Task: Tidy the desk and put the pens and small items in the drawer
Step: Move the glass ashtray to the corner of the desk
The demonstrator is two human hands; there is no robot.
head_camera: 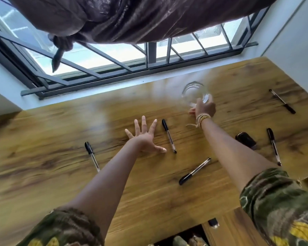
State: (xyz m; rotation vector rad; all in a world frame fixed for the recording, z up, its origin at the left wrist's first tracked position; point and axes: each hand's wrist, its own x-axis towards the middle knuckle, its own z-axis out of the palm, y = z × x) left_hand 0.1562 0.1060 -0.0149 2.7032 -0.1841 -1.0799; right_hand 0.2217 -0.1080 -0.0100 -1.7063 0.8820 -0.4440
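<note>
While five pens lie scattered on the tabletop, little is tidied: our left hand rests with fingers spread, our right hand grips a glass near the far edge.

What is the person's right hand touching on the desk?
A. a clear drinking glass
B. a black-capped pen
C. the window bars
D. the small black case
A: the right hand closes around the clear drinking glass near the far edge of the desk, while the pens lie untouched.
</note>
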